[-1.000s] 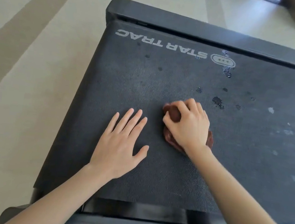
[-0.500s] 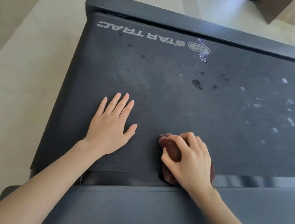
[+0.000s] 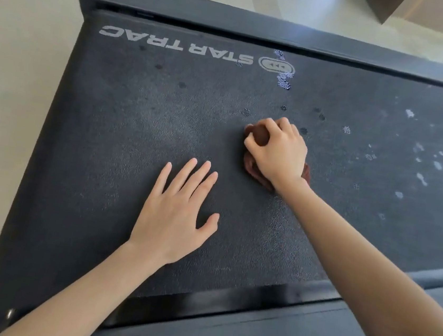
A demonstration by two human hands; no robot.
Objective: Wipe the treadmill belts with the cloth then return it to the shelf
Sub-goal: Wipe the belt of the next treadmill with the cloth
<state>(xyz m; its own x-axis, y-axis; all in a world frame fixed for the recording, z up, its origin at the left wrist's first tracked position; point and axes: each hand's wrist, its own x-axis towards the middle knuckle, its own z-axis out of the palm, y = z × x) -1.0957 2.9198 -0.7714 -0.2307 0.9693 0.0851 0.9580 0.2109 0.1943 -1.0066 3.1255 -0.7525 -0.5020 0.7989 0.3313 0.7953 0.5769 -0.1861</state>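
Cloth sits bunched under my right hand, on the treadmill belt a little right of its middle. My fingers curl over the top of the wad and clamp it against the belt; a lobe of it pokes out past my knuckles on the far side, and more of it shows below my palm and at the wrist edge. My left hand lies flat on the belt, nearer to me and to the left of the cloth, fingers spread and holding nothing. The two hands are close but apart.

I count one cloth, one belt and two hands in view. One white logo, reading STAR TRAC, runs upside down along the far end of the belt, with an oval badge at its right end.

As for the cloth, it is dark reddish brown, crumpled into a tight ball, with no pattern I can make out. Around it the belt is dark grey and grainy. Several small dark wet spots dot the belt just beyond my right hand, and a scatter of pale flecks lies well off to the right. Pale flooring shows left of the treadmill.
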